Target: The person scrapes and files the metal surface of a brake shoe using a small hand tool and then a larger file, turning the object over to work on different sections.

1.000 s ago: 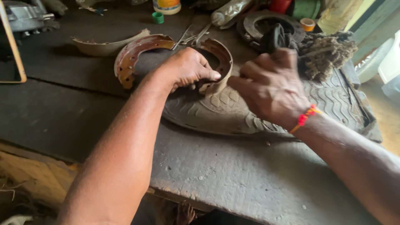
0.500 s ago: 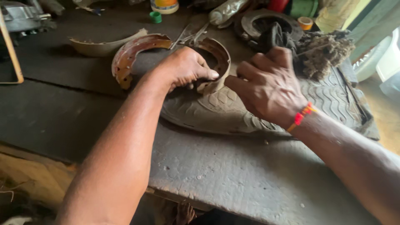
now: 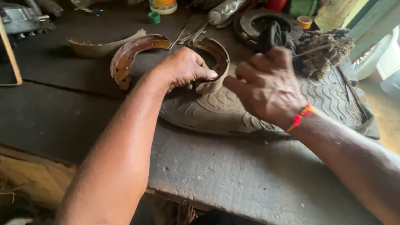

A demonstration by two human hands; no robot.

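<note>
Nearest the edge lies the grey, pitted workbench, both forearms reaching out across it. On it rests a flat slab of cut tyre tread, grooves up, its near rim curving under the hands.

The right hand hovers over the tread with a red-and-orange thread at the wrist; its fingers are curled inward and bunched close together, knuckles up. Whatever the fingertips grip, if anything, is hidden beneath the hand — I cannot tell.

Just left of it, the left hand is pressed down on a curved brake shoe, thumb stretched out along the shoe's near end, the other fingers folded over its inner side. That shoe stands on its edge at the tread's far-left rim, an arc bowed to the right with its hollow facing left toward the hand. Its long axis runs from near to far, the near end touching the tread by the thumb. The hand covers part of the inner web.

A second, rusty brake shoe arcs away to the left, lying flat, its right end disappearing behind the left hand.

Beyond it sit a pale curved strip, a frayed fibrous clump, a dark cloth on a round metal ring — and small pots, cut off at the top.
</note>
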